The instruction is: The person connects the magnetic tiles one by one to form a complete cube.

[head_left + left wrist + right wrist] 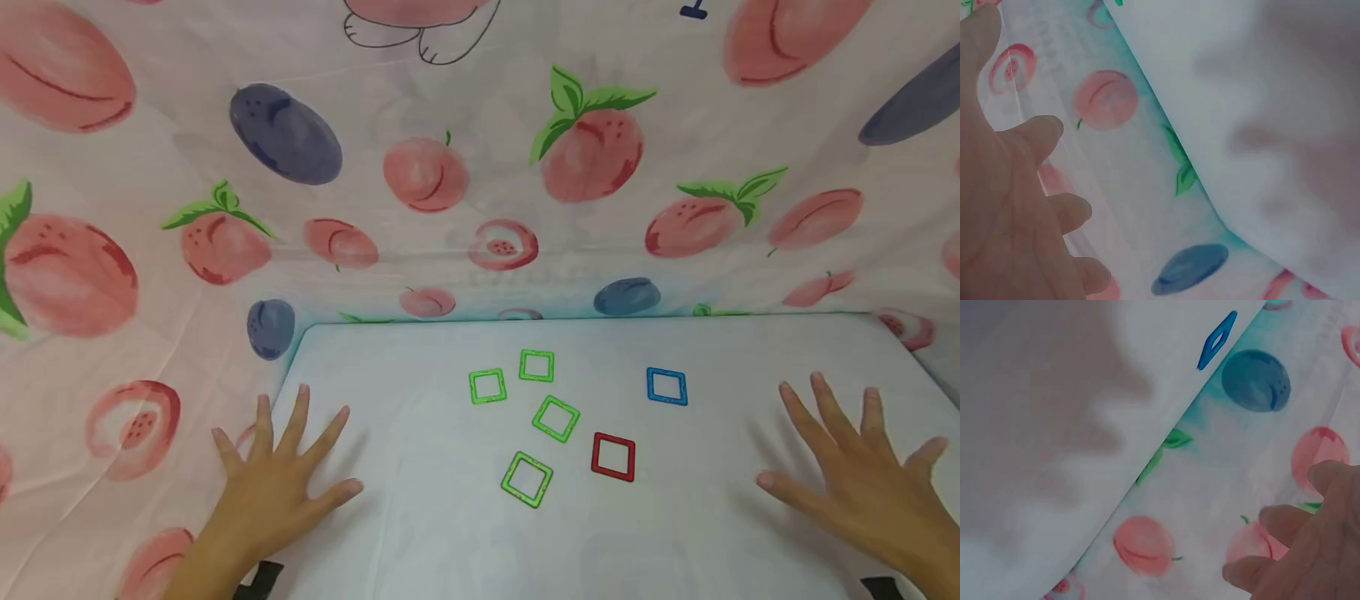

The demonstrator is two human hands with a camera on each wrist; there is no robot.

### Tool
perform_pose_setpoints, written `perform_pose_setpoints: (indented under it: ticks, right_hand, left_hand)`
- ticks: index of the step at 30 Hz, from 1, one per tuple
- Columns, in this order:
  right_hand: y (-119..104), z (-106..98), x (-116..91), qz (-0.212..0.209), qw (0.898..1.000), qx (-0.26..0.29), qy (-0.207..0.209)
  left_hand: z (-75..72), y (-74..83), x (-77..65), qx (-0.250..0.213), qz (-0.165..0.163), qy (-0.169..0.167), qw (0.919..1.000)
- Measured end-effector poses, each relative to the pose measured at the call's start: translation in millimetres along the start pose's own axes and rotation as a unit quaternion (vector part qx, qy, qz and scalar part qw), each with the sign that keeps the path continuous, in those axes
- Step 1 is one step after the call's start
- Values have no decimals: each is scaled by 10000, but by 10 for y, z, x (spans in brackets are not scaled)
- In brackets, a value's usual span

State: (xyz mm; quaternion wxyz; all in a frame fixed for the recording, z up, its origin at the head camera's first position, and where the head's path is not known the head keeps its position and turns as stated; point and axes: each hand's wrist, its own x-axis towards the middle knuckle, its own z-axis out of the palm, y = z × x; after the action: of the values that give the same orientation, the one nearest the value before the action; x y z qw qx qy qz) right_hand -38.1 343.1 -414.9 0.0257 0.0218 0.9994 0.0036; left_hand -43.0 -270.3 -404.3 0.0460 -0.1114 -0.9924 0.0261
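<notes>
Both hands hover over the white table with fingers spread and nothing held. My left hand (273, 492) is over the table's left edge; my right hand (870, 483) is over the right side. Between them lie several flat square frames. Of the green ones, one green frame (487, 387) is at the left, another green frame (537, 366) at the back, a tilted green frame (537, 417) in the middle and a further green frame (517, 496) nearest the front. A red frame (613, 477) lies right of these. The blue frame (667, 402), also in the right wrist view, is nearest my right hand.
A white table (420, 550) with rounded corners spreads under the hands. Cloth (465, 100) printed with peaches and dark blue fruit hangs behind it and along its left side. Shadows of the hands fall on the tabletop in both wrist views.
</notes>
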Motion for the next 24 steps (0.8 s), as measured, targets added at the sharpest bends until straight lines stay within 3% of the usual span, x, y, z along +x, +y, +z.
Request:
perform_pose_setpoints:
  ticks: [6,10,13,19,24]
  right_hand:
    - [-300,9,54,-330,9962,679,-425]
    - [-533,-9,85,-561,9892,1036,-870]
    - [-676,-3,107,-852,9825,1412,-864]
    - [-964,104,264,-1592,9604,2187,-666]
    - [-1151,217,450,-1746,9515,2356,-926]
  left_hand:
    - [37,283,50,-241,355,6,9991]
    - [64,621,88,-784,572,-17,9953]
    - [98,894,128,-1202,671,-100,9904]
    - [212,1334,253,-2050,656,-600,9747]
    - [335,1598,352,-2179,682,-974,9687]
